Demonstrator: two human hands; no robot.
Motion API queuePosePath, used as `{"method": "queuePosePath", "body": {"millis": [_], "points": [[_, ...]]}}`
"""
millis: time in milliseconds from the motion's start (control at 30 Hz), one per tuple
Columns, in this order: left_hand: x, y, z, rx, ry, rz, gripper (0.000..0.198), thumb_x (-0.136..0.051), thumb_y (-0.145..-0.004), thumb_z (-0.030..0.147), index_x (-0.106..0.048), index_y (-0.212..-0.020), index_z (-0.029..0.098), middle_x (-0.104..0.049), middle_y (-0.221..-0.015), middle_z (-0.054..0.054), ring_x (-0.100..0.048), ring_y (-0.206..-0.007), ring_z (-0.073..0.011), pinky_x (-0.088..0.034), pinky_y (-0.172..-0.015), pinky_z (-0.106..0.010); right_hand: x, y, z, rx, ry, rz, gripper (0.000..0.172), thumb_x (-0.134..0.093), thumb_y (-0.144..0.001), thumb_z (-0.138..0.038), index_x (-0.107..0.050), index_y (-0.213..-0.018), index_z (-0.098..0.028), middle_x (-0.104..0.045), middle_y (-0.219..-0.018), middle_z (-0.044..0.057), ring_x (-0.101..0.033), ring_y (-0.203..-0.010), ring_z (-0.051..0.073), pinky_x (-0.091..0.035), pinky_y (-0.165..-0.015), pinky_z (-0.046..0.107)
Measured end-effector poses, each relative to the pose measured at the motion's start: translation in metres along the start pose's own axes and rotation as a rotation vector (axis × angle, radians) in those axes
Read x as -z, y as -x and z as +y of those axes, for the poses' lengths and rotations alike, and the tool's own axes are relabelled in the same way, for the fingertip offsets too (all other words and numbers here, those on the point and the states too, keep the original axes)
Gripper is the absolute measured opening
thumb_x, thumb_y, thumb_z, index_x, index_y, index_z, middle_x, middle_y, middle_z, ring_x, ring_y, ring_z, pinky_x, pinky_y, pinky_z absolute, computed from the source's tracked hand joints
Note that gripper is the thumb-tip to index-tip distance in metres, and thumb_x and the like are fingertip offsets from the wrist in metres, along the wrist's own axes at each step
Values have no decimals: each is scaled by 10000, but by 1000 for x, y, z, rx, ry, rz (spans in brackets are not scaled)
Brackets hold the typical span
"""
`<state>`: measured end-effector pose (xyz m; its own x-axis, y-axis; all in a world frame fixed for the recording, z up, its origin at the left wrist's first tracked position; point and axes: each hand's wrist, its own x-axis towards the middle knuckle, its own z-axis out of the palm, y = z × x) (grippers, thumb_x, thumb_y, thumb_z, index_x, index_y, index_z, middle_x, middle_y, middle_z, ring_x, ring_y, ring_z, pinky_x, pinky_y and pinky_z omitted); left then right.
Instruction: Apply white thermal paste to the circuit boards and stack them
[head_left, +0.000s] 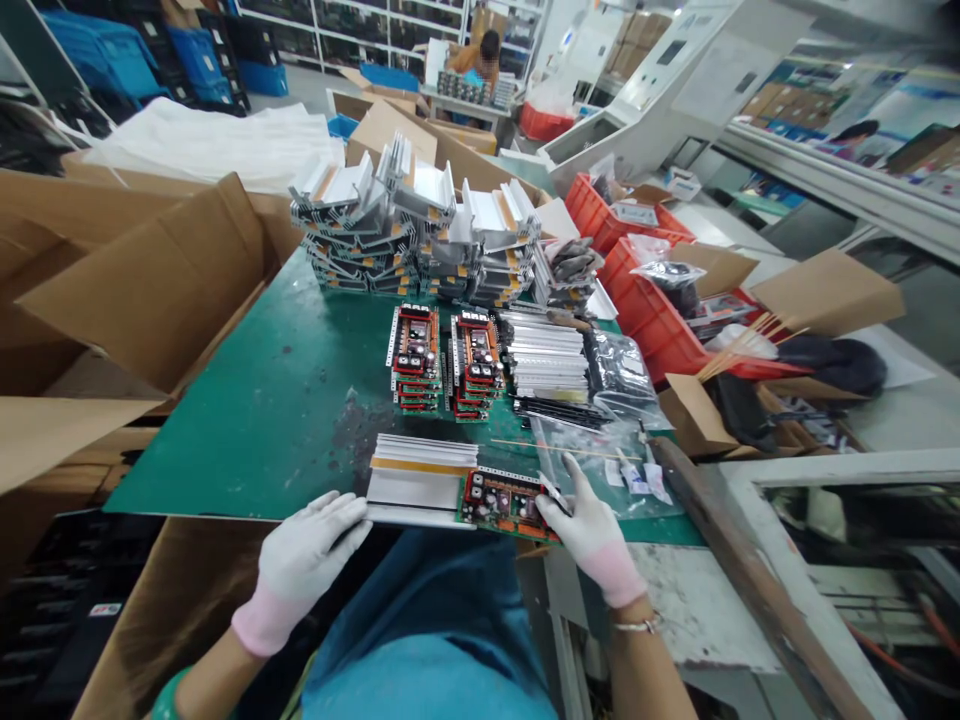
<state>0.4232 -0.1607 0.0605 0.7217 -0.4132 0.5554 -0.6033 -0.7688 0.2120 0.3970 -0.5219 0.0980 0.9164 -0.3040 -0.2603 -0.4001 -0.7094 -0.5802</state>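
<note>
At the front edge of the green table lies a silver finned heat sink (420, 485) with a yellow strip along it. A populated circuit board (504, 500) overlaps the heat sink's right end. My right hand (589, 525), in a white glove with a pink cuff, grips the board's right end, thumb on top and index finger raised. My left hand (311, 550), gloved alike, has its fingers stretched out flat at the heat sink's left edge and holds nothing. Behind them stand two stacks of similar boards, a left stack (416, 360) and a right stack (476, 365).
Piled heat sinks (420, 230) line the table's back. Silver bars (546, 355), black strips (562, 412), a thin wooden stick (525, 445) and small white-labelled tubes (634, 475) lie to the right. Red crates (630, 290) stand beyond; an opened carton (165, 280) is left. Another person sits far back.
</note>
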Motion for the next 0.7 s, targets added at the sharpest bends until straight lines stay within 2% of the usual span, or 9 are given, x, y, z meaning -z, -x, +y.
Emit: {"method": "queuePosePath", "body": {"millis": [200, 367, 500, 600, 700], "points": [[-2, -5, 3, -40, -54, 67, 271, -485, -991, 331, -717, -923, 210, -771, -873, -13, -743, -801, -214, -611, -761, -316, -16, -9, -22, 82, 44, -35, 786, -541, -844, -388, -265, -1536, -139, -691, -637, -24, -716, -716, 248, -442, -641, 286], [-2, -5, 5, -21, -34, 78, 262, -486, -990, 320, -713, -927, 205, -771, -890, -19, -744, -821, -218, -611, -761, -321, -40, -10, -57, 176, 108, -85, 833, -564, -841, -363, -218, -1553, -104, -736, -745, 34, -725, -799, 264, -455, -666, 295], [-2, -1, 3, 4, 8, 69, 242, -498, -982, 319, -716, -963, 216, -771, -910, -18, -744, -841, -217, -610, -788, -321, -58, -9, -81, 226, 210, -114, 857, -579, -848, -419, -218, -1555, -97, -730, -734, 51, -727, -784, 281, -462, -659, 310], [-4, 4, -1, 28, 30, 49, 237, -520, -969, 354, -719, -983, 226, -771, -931, -24, -742, -866, -224, -612, -791, -320, -59, -7, -84, 261, 239, -126, 890, -624, -822, -462, -248, -1550, -114, -719, -715, 36, -725, -752, 274, -466, -637, 303], [-4, 5, -7, 68, 34, 3, 300, -550, -940, 472, -706, -1018, 228, -766, -989, -41, -734, -920, -247, -616, -791, -338, -51, -4, -69, 284, 164, -132, 927, -678, -781, -431, -245, -1547, -140, -687, -678, -21, -711, -681, 229, -472, -612, 276]]}}
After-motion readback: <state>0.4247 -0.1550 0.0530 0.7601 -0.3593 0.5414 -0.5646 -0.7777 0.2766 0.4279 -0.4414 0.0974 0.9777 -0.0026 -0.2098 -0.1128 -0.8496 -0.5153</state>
